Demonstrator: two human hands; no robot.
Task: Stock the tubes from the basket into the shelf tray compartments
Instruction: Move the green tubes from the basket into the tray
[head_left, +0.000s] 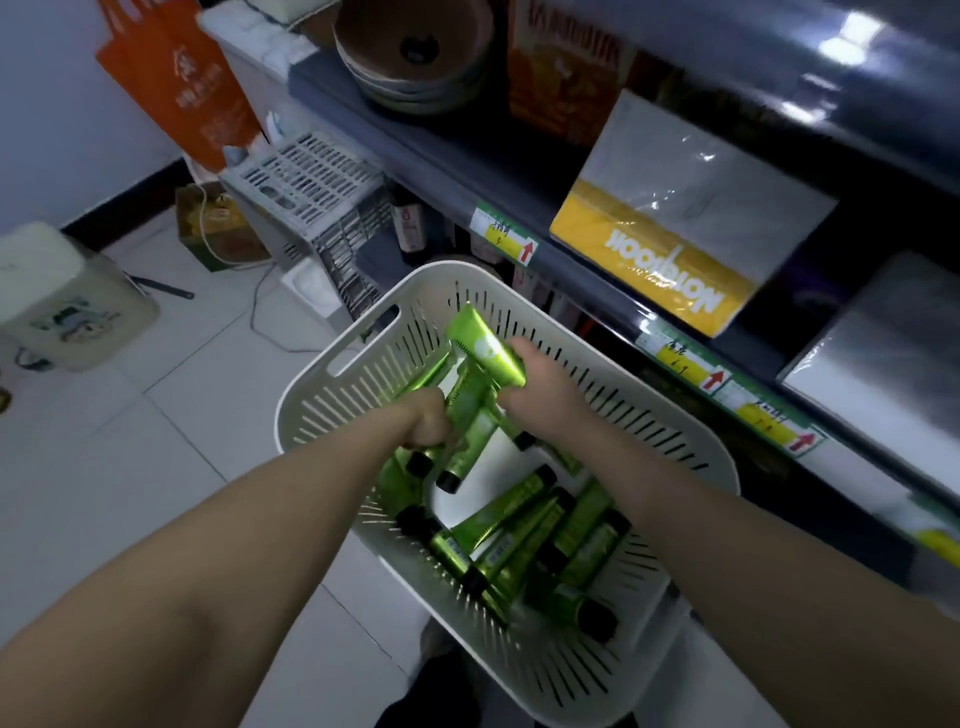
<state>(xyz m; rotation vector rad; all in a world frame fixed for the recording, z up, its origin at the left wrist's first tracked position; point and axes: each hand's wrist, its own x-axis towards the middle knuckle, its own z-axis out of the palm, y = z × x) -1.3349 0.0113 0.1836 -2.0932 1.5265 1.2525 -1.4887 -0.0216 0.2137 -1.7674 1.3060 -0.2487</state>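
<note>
Holding tubes (487, 349) with the basket (439, 268) below the fingers, left hand (428, 420) and right hand (540, 397) curl round mid-bodies; probably light, squashy, slick, so grip gently.

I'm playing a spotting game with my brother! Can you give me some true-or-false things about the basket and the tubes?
1. The left grip and right grip each hold green tubes. True.
2. The basket is red. False: it is white.
3. The tubes have black caps. True.
4. Nothing is left lying in the basket. False: several loose tubes lie on its bottom.
</note>
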